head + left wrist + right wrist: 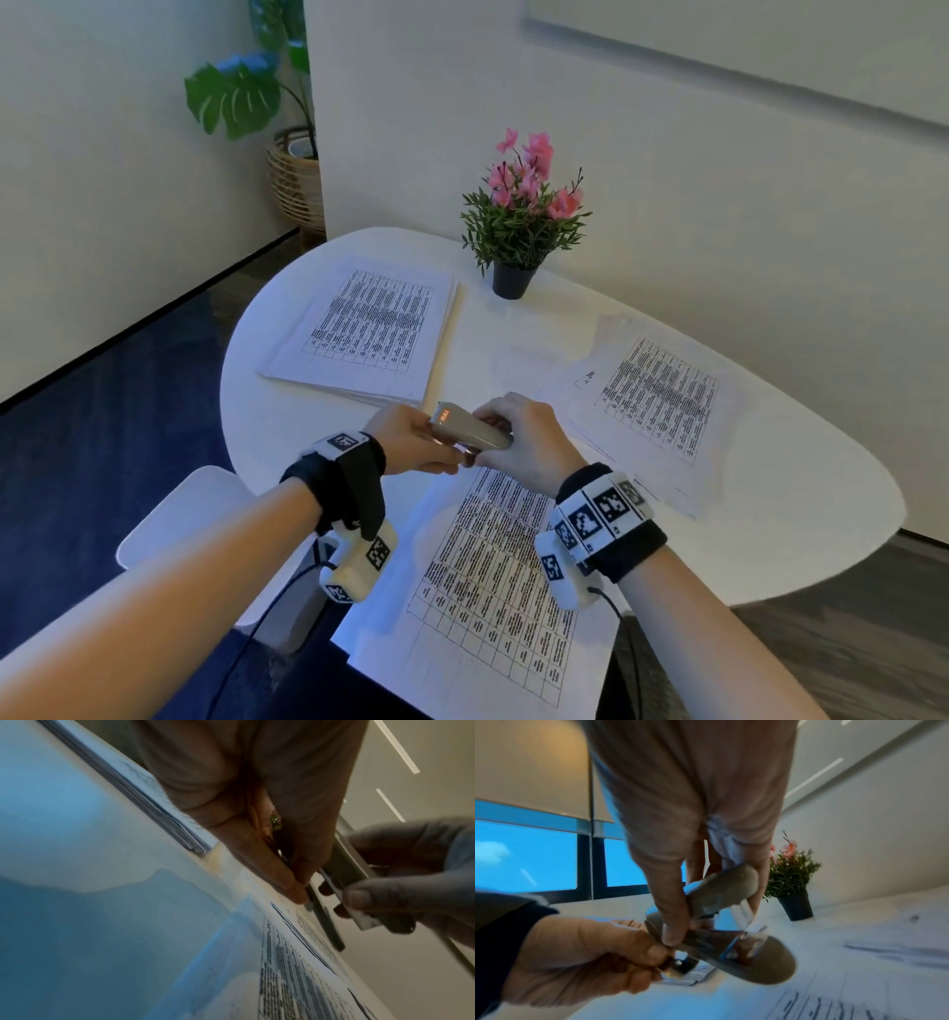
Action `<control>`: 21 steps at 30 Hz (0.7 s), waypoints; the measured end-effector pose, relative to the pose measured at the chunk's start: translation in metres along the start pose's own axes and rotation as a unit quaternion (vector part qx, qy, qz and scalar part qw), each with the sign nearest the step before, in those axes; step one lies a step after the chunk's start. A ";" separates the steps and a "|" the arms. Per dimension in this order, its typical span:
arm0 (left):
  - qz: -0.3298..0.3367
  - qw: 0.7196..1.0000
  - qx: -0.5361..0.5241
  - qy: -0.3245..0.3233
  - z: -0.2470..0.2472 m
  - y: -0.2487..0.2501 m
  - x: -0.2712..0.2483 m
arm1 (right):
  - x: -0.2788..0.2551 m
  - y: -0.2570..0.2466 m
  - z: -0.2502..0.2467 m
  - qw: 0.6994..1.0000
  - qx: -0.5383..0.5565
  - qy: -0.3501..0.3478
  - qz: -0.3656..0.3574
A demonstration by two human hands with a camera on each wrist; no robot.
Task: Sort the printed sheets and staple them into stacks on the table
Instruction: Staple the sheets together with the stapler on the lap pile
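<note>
The table carries three lots of printed sheets: a thick stack toward its far left edge, a looser spread toward the right edge, and the sheets at the near edge in front of me, overhanging it. Over the far end of those near sheets I hold the stapler off the table in both hands. My right hand curls round its rear; my left hand pinches its front end, thumb on top. I judge I am readying the stapler, perhaps freeing its mouth, not stapling yet. Next, a squared corner of the near sheets must slide into the mouth before I press.
</note>
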State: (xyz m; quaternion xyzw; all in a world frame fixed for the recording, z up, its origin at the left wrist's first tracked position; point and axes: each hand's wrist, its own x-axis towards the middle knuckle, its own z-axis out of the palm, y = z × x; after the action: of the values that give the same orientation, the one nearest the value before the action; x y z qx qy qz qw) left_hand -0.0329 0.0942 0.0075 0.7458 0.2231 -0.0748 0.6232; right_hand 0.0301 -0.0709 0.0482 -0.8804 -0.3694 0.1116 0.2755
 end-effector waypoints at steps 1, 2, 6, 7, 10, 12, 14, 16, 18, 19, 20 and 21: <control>-0.008 1.000 -0.017 0.004 -0.003 -0.004 -0.002 | 0.000 0.002 0.002 1.000 -0.002 -0.006 0.003; -0.015 0.999 -0.031 0.013 -0.007 -0.008 -0.005 | 0.000 0.005 0.003 1.000 -0.007 -0.013 0.007; -0.015 0.995 -0.065 0.078 -0.031 -0.032 -0.011 | -0.001 0.021 0.006 0.997 -0.061 -0.038 0.031; -0.010 0.991 -0.089 0.100 -0.039 -0.038 -0.013 | -0.001 0.026 0.005 0.996 -0.069 -0.035 0.043; 0.007 0.971 -0.171 0.165 -0.065 -0.052 -0.019 | 0.001 0.042 0.000 0.993 -0.068 -0.007 0.092; 0.011 0.956 -0.224 0.190 -0.082 -0.060 -0.028 | 0.000 0.050 0.000 0.991 -0.057 -0.004 0.122; 0.015 0.943 -0.256 0.211 -0.096 -0.067 -0.037 | -0.003 0.058 0.000 0.990 -0.033 -0.006 0.138; 0.026 0.932 -0.270 0.240 -0.111 -0.077 -0.046 | -0.009 0.067 -0.002 0.989 -0.018 0.022 0.142; 0.035 0.916 -0.281 0.283 -0.126 -0.088 -0.053 | -0.020 0.079 -0.005 0.984 -0.003 0.091 0.154; 0.037 0.905 -0.287 0.310 -0.133 -0.095 -0.057 | -0.026 0.086 -0.006 0.977 0.007 0.133 0.169; 0.035 0.896 -0.289 0.337 -0.140 -0.102 -0.060 | -0.034 0.093 -0.008 0.967 0.017 0.171 0.188; 0.027 0.887 -0.286 0.363 -0.145 -0.110 -0.062 | -0.041 0.101 -0.010 0.957 0.023 0.198 0.210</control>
State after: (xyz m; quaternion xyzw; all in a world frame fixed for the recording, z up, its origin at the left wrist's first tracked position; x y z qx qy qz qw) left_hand -0.1590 0.2323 -0.0363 0.5163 0.4253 0.2848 0.6866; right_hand 0.0644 -0.1621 -0.0013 -0.9363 -0.1112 -0.0011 0.3332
